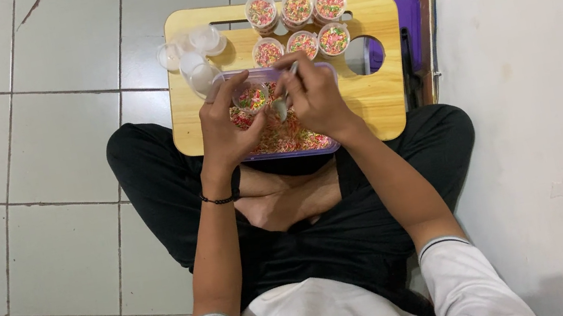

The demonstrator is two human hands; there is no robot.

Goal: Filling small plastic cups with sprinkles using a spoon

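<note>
Near edge of wooden lap table: purple-rimmed clear tub of coloured sprinkles
Left hand: clamped around small clear plastic cup
Right hand: closed on metal spoon
Far edge: six filled cups

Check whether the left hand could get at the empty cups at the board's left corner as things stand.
Probably yes. The empty cups lie just beyond the left hand with nothing between, but that hand already holds a small cup over the tub, so it isn't free to grasp.
</note>
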